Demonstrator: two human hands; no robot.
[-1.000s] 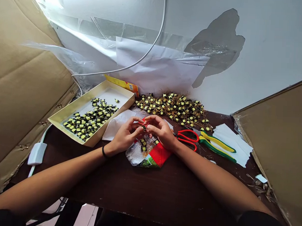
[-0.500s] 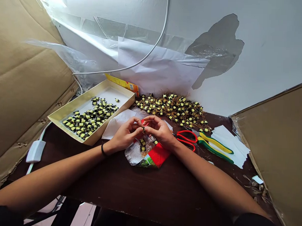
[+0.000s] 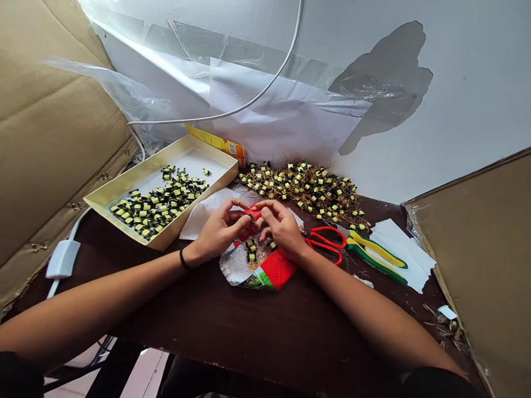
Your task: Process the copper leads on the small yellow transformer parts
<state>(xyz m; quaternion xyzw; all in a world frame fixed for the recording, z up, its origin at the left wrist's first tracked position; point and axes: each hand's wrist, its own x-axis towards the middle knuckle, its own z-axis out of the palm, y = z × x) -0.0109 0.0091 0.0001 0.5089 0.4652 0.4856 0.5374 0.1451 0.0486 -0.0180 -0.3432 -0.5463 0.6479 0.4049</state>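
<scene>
My left hand (image 3: 217, 232) and my right hand (image 3: 282, 226) meet fingertip to fingertip over the middle of the dark table (image 3: 260, 322), pinching one small black-and-yellow coil component (image 3: 252, 218) between them. Both hands have curled, closed fingers. Below them lies a torn foil-lined red packet (image 3: 262, 266) with a few more components on it. A heap of the same parts with copper wire leads (image 3: 305, 192) lies just behind the hands. A cream cardboard tray (image 3: 129, 184) to the left holds several trimmed components.
Red-handled scissors (image 3: 327, 243) and green-yellow pliers (image 3: 375, 253) lie right of my right hand, beside white paper slips (image 3: 404, 252). Cardboard walls (image 3: 35, 130) flank both sides. A white cable with an inline switch (image 3: 63, 259) runs down the left. Plastic sheeting covers the back wall.
Both hands have stayed together on the small component, with only slight finger shifts. The view has tilted a little.
</scene>
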